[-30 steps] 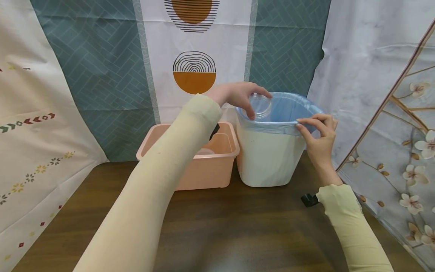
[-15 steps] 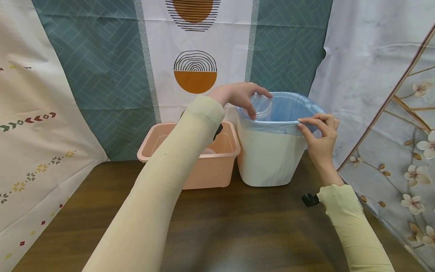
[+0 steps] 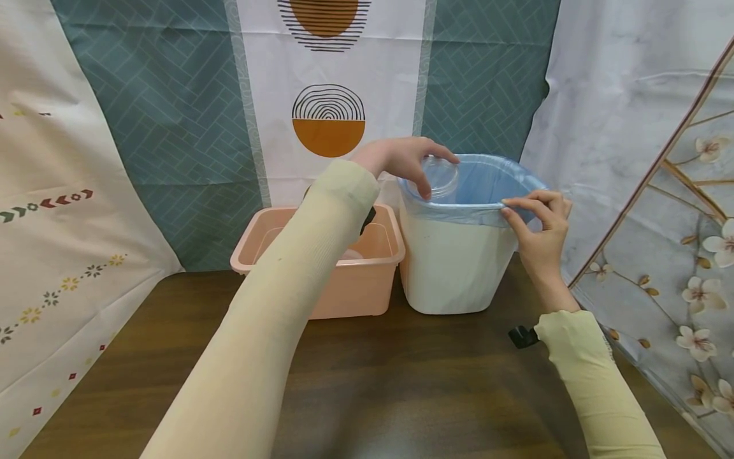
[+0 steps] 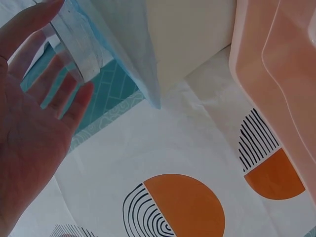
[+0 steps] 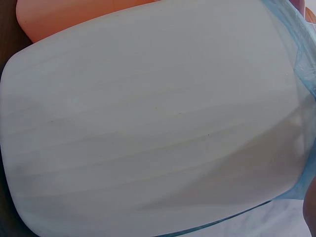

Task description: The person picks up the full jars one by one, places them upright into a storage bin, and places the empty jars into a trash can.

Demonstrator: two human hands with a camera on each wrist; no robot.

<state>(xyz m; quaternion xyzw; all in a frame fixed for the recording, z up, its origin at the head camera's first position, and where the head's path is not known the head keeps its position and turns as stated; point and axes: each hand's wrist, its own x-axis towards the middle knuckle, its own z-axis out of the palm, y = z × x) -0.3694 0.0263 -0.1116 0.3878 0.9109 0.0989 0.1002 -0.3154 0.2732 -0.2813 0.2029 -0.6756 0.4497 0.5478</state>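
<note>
My left hand [image 3: 401, 159] grips a clear plastic container [image 3: 441, 178] by its upper part, over the left side of a white trash bin [image 3: 453, 261]. In the left wrist view the thumb lies on one side of the container [image 4: 79, 42] and the fingers reach round the other. A blue plastic liner [image 3: 487, 178] lines the bin and folds over its rim. At the front right of that rim, my right hand [image 3: 541, 223] pinches the liner between thumb and fingers. The right wrist view is mostly filled by the bin's wall [image 5: 148, 118].
Left of the bin stands a pink plastic basin [image 3: 361, 287], partly hidden by my left forearm, with a pale object [image 3: 351, 254] inside. Both containers stand at the back of a dark wooden table [image 3: 390, 389]. Patterned cloths [image 3: 178, 140] hang behind and at both sides.
My left forearm has shifted slightly to the right. Both hands keep their places, the left on the clear container, the right on the liner's edge.
</note>
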